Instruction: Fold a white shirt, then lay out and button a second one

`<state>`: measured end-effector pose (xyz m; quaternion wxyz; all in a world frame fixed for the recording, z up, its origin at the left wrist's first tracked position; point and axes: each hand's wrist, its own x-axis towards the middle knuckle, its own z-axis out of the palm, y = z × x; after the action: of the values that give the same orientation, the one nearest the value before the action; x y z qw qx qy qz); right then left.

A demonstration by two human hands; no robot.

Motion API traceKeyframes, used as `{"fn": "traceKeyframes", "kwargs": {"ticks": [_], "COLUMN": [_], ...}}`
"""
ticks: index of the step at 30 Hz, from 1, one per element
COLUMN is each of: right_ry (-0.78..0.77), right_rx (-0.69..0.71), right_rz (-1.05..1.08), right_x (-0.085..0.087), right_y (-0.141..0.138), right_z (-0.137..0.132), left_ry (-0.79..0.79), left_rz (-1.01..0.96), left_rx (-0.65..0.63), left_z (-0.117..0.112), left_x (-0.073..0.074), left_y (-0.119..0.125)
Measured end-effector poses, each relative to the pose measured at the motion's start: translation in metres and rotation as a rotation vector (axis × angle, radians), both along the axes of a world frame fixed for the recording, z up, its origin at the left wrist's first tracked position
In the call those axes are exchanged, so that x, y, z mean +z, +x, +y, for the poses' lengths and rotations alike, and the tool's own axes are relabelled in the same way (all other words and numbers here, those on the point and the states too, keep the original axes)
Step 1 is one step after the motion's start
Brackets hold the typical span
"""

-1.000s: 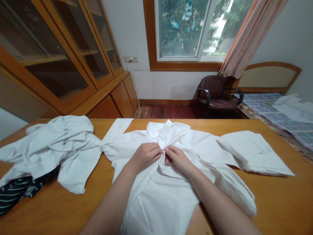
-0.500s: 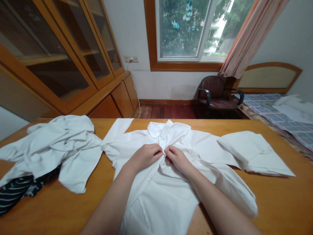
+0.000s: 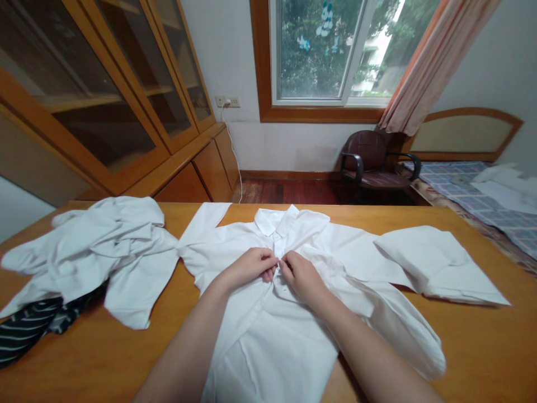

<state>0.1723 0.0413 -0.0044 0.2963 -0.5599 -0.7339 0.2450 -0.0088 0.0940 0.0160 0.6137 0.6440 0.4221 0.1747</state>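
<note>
A white collared shirt (image 3: 281, 341) lies spread on the wooden table (image 3: 482, 358), its collar at the far edge and its sleeves out to both sides. At the front opening, below the collar, my left hand (image 3: 254, 265) pinches the cloth with closed fingertips. My right hand (image 3: 302, 274) meets it there, thumb and forefinger closed on the same edge. Fingers of both hands hide the exact spot they grip; any button there cannot be made out.
To the left lies a crumpled pile of white clothing (image 3: 104, 246) over a black striped cloth (image 3: 27, 333). A folded white garment (image 3: 440, 263) rests at the right. Beyond the table stand a glass-fronted cabinet (image 3: 168, 168), an armchair (image 3: 369, 157) and a bed (image 3: 482, 184).
Both hands stay at the shirt's front opening. The left fingers have curled under more, and the right hand has rolled slightly over the edge. The view has shifted a little.
</note>
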Motion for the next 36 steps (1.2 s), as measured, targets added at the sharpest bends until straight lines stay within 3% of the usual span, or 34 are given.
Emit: {"fn": "traceKeyframes", "kwargs": {"ticks": [5, 13, 36], "right_ry": [0.059, 0.085, -0.016], "right_rx": [0.034, 0.032, 0.018], "right_rz": [-0.154, -0.221, 0.069], "right_x": [0.002, 0.001, 0.007], "right_y": [-0.001, -0.001, 0.004], "right_z": [-0.001, -0.002, -0.002], "left_ry": [-0.084, -0.069, -0.1], "left_rz": [-0.04, -0.046, -0.129], "left_rx": [-0.022, -0.029, -0.033], "left_z": [0.003, 0.002, 0.007], "left_x": [-0.004, -0.002, -0.011], "left_y": [-0.004, -0.003, -0.005]}}
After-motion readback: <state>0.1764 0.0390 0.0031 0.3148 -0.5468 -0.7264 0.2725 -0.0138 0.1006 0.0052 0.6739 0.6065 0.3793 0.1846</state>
